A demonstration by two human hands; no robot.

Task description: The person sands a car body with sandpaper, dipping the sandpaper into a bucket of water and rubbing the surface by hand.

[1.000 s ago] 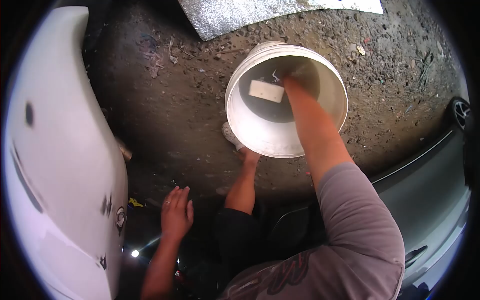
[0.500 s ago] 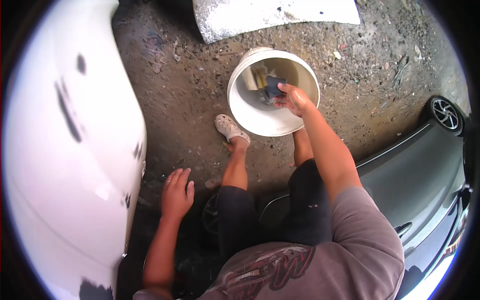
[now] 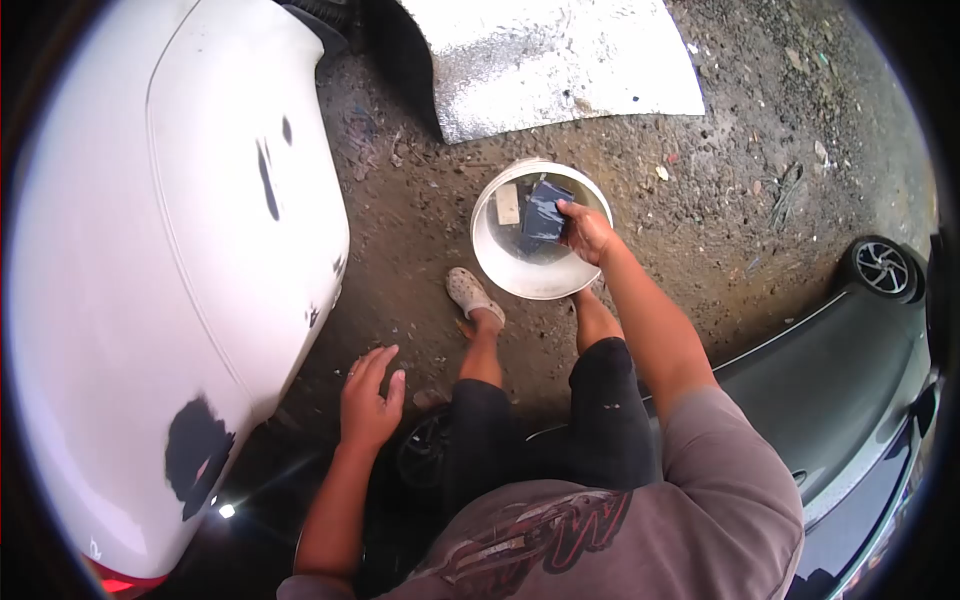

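Above the white bucket [image 3: 532, 276], seen from the head view, the right hand [image 3: 588, 232] is now rising from the water [image 3: 512, 240], so the dark sheet [image 3: 544, 212] is presumably coming up wet. Its fingers are clamping 1 edge, the sheet projecting past them near a pale block [image 3: 508, 204]. The left hand [image 3: 372, 405] is hovering, holding nothing, fingers slightly apart.
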